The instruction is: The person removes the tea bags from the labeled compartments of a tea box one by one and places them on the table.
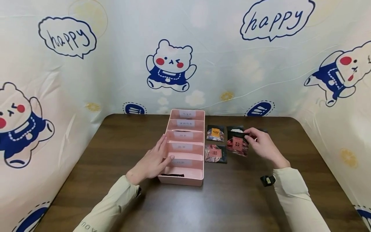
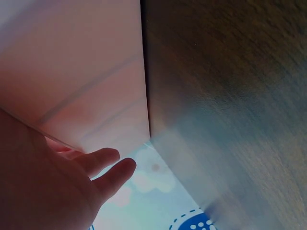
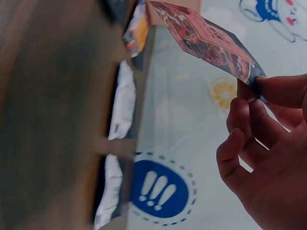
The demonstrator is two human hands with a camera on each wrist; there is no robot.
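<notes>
A pink divided storage box [image 1: 181, 182] stands lengthwise on the table, its compartments bearing white labels. My left hand [image 1: 150, 160] rests at the box's left rim, thumb over the edge and fingers extended along the side; the left wrist view shows two straight fingers [image 2: 112, 177] beyond the wall. My right hand [image 1: 265, 146] pinches a dark tea sachet with a red label [image 1: 237, 144] by its top corner, between thumb and fingers, raised right of the box. A thin dark packet [image 1: 172, 175] lies in the nearest compartment.
Beside the box's right wall lie a sachet with an orange label [image 1: 215, 132] and one with a pink label [image 1: 215, 153]. White-backed packets [image 3: 123, 100] show in the right wrist view. A patterned curtain [image 1: 220, 80] hangs behind the wooden table [image 1: 232, 199].
</notes>
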